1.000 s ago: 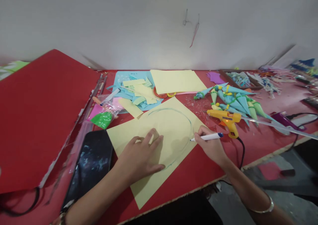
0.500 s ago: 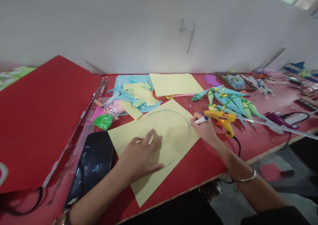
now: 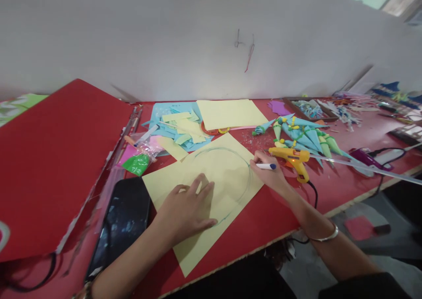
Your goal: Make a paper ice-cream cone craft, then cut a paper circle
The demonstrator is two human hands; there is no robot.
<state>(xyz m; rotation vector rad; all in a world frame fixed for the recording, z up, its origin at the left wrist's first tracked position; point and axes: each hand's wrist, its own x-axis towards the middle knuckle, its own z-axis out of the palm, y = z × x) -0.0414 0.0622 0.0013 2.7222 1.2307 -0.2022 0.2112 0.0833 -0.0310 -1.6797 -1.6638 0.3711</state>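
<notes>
A pale yellow paper sheet [image 3: 227,158] lies turned on the red table, with a large curved pen line drawn on it. My left hand [image 3: 186,209] rests flat on the sheet, fingers spread, left of the curve's middle. In my right hand [image 3: 268,171] is a white pen with a dark blue end [image 3: 265,166], pinched between the fingers. Its tip side is hidden by the fingers, at the right part of the curve. Just right of that hand a yellow glue gun [image 3: 293,158] lies on its side, its light glowing.
A black phone-like slab [image 3: 123,220] and a large red board [image 3: 56,167] are on the left. Behind the sheet lie paper scraps [image 3: 184,127] and more yellow sheets [image 3: 232,114]. Blue and green paper cones [image 3: 306,136] are piled right, before a tray [image 3: 311,109].
My right hand has shifted very slightly along the curve, and the pen has tilted to lie nearly level. My left hand stays in place on the sheet. The view has moved a little.
</notes>
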